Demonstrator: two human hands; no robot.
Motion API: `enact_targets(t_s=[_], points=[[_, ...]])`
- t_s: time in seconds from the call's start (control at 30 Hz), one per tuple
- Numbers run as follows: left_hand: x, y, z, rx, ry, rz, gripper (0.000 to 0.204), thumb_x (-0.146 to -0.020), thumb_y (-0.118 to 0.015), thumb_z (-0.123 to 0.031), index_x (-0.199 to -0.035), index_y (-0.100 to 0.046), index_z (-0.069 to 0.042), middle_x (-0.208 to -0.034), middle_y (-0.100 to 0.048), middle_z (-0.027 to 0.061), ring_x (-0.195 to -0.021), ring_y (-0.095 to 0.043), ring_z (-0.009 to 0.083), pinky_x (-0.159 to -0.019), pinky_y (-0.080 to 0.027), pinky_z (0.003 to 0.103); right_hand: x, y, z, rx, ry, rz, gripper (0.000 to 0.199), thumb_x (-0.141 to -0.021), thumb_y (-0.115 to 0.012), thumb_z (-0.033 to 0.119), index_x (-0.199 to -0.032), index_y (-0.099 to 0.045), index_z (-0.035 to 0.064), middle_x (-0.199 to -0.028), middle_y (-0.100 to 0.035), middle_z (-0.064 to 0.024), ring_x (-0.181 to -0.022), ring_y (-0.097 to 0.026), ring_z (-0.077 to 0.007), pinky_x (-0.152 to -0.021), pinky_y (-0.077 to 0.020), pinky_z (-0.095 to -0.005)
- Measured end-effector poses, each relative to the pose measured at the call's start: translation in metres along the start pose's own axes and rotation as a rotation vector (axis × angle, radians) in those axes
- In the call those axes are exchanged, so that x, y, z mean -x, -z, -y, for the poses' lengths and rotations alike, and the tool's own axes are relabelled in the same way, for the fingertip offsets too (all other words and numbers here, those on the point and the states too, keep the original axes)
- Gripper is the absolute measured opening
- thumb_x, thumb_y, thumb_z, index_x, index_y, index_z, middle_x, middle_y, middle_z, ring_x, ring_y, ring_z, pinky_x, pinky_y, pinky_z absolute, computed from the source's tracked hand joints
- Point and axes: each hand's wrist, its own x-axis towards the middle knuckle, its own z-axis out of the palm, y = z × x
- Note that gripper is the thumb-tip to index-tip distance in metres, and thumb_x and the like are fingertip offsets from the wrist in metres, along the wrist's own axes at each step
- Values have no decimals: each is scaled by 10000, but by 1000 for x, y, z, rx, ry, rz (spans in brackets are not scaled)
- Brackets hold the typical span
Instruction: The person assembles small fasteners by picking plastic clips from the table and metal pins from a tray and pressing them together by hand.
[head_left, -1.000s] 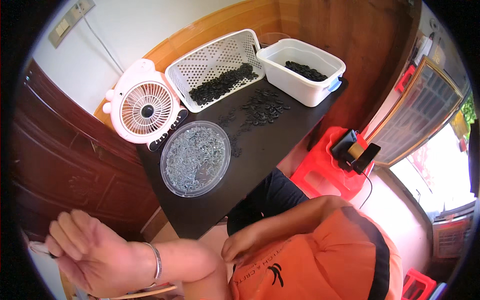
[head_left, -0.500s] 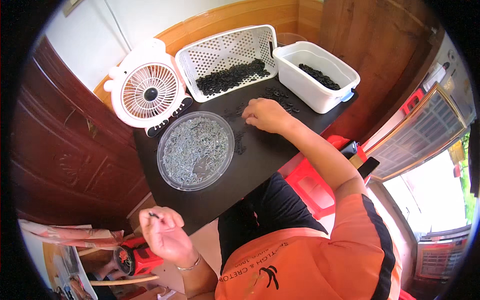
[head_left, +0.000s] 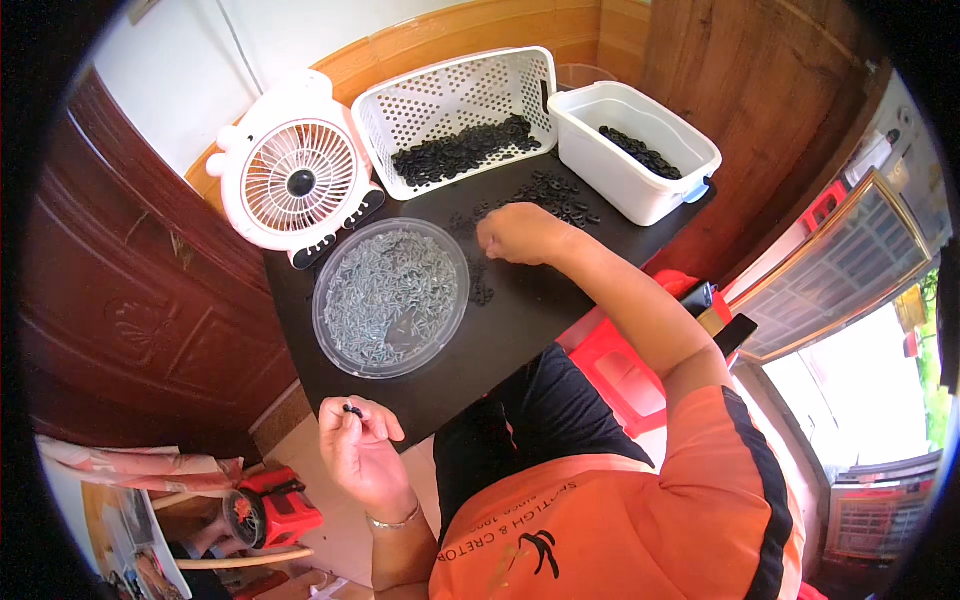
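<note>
Black little piece (head_left: 353, 410), exact shape unclear, between the left fingers (head_left: 378, 419).

On the table (head_left: 515, 335), the fan (head_left: 300, 183) stands at rear left, the basket (head_left: 440, 100) to its right, the bin (head_left: 610, 178) right of the basket. The tub (head_left: 321, 305) sits in front of the fan. Loose parts (head_left: 555, 195) lie right of the tub, before the basket and bin.

I see a pink-and-white fan (head_left: 301, 183) standing on the counter (head_left: 520, 310), beside carved dark red wood panelling (head_left: 140, 320). A thin cable (head_left: 240, 48) runs down the white wall behind. I find a red plastic stool (head_left: 622, 378) at right and, lower left, what may be a red case (head_left: 291, 508) near pinkish cloth (head_left: 130, 468).
</note>
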Motion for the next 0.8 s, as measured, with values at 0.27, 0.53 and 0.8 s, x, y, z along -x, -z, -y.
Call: enact_targets(t_s=[0.27, 0.53, 0.8], points=[[5, 0, 1, -21, 19, 8, 131, -854, -471, -142, -786, -429, -38, -636, -431, 53, -540, -414, 124, -477, -381, 254, 7, 11, 12, 35, 53, 41, 125, -713, -650, 152, -809, -629, 75, -732, -628, -125, -737, -616, -312, -667, -469, -407], [8, -1, 6, -29, 51, -6, 144, -850, -482, -151, -787, -441, -28, -644, -441, 54, -546, -437, 133, -487, -385, 243, 10, 3, 12, 131, 61, -60, 141, -717, -637, 186, -817, -632, 88, -787, -636, -112, -786, -617, -306, -694, -481, -407], [6, 8, 23, -281, 91, 13, 129, -866, -464, -113, -803, -496, -5, -623, -466, 29, -553, -458, 102, -532, -389, 229, 40, -3, 47, -59, 111, -83, 249, -711, -657, 313, -824, -649, 92, -808, -645, -113, -813, -620, -303, -711, -486, -410]])
